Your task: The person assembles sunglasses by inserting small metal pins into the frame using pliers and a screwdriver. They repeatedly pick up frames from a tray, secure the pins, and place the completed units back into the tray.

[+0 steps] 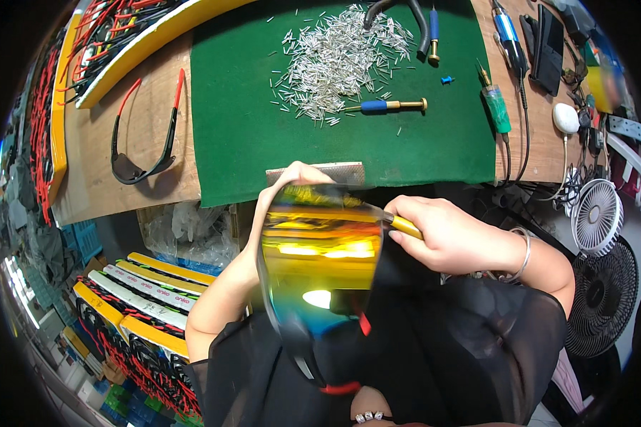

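The left hand [285, 186] is curled around the top edge of a pair of mirrored sunglasses [319, 252], held just below the near edge of the green mat [249, 121]. The right hand [434, 229] is closed around a yellow-handled tool [400, 225] whose tip touches the lens's upper right corner. On the mat lies a heap of small metal pins [338, 60]; left of it rests another pair of sunglasses [144, 142]. Below the mat's left corner, crates [132, 302] hold stacked red-and-black frames.
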The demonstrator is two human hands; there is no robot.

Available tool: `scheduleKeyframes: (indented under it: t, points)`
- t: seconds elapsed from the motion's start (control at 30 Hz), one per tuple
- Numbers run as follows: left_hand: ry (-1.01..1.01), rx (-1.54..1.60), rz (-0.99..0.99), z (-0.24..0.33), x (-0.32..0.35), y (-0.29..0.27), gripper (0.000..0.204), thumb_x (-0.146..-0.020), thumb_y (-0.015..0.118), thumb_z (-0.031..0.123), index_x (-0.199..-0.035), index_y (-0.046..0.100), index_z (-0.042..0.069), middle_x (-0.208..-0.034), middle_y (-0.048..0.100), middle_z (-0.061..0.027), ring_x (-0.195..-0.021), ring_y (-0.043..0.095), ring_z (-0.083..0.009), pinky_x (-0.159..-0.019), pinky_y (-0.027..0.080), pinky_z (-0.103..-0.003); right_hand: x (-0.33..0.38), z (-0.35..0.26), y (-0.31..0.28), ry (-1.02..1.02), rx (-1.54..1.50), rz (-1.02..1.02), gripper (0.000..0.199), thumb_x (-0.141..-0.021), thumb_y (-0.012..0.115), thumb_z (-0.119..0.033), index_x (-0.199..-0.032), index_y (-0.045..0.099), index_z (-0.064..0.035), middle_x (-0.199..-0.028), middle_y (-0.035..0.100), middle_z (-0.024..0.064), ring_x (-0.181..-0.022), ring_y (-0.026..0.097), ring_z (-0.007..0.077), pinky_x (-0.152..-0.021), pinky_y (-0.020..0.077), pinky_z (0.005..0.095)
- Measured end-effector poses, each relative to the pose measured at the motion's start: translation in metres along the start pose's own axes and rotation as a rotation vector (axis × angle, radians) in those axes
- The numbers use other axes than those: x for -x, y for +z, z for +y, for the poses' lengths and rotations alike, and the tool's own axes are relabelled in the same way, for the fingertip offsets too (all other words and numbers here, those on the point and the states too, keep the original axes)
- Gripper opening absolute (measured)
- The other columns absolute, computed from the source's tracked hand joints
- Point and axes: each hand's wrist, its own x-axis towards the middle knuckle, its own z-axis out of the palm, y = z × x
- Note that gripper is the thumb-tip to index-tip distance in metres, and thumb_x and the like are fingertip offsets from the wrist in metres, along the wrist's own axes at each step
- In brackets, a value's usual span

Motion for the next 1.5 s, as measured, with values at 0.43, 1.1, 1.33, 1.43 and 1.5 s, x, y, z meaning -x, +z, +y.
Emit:
scheduleKeyframes:
  t: [0.43,1.1,1.33,1.43,1.5]
  points:
    - [-0.411,0.248,-0.015,0.019,-0.001,0.000,0.018,-0.085,0.056,0.013,-0.097,0.051,0.000,-0.077,0.059,-0.0052,-0.060,0.056,-0.0092,-0.054,0.044,-0.019,0.000,-0.001,0.007,-0.007,-0.004,0.012,0.021,-0.080,0.055,-0.011,-0.097,0.048,0.0001,-0.083,0.054,0.0169,-0.078,0.055,0.0337,-0.068,0.0455,0.0387]
    - [-0.144,-0.067,-0.018,0.034,0.003,0.005,0.019,-0.084,0.057,0.018,-0.095,0.058,0.003,-0.080,0.060,-0.0059,-0.075,0.057,-0.0151,-0.069,0.044,-0.028,-0.003,0.004,0.003,0.053,-0.123,-0.099,0.023,-0.084,0.051,-0.017,-0.098,0.047,0.0006,-0.085,0.055,0.0177,-0.085,0.055,0.0342,-0.073,0.0453,0.0394]
    - [-0.576,0.475,-0.110,0.013,-0.002,-0.008,0.023,-0.086,0.055,0.014,-0.105,0.051,0.002,-0.076,0.057,-0.0018,-0.059,0.052,-0.0042,-0.051,0.042,-0.016,0.002,0.001,0.013,-0.192,0.381,0.199,0.024,-0.075,0.059,-0.010,-0.094,0.049,0.0007,-0.079,0.052,0.0143,-0.077,0.055,0.0288,-0.068,0.0468,0.0356]
    - [-0.479,0.417,-0.100,0.010,0.000,-0.004,0.022,-0.085,0.056,0.011,-0.104,0.051,0.001,-0.076,0.057,-0.0012,-0.058,0.051,-0.0037,-0.050,0.041,-0.016,0.003,0.003,0.014,-0.206,0.378,0.219,0.024,-0.074,0.060,-0.009,-0.094,0.049,0.0005,-0.079,0.052,0.0137,-0.076,0.055,0.0280,-0.068,0.0468,0.0346]
    - [-0.425,0.384,0.056,0.023,0.003,0.008,0.016,-0.085,0.055,0.013,-0.096,0.052,0.002,-0.072,0.056,-0.0019,-0.057,0.052,-0.0075,-0.057,0.045,-0.020,0.002,0.005,0.014,-0.156,0.282,0.163,0.024,-0.076,0.059,-0.010,-0.095,0.049,0.0005,-0.080,0.052,0.0148,-0.076,0.055,0.0295,-0.068,0.0464,0.0356]
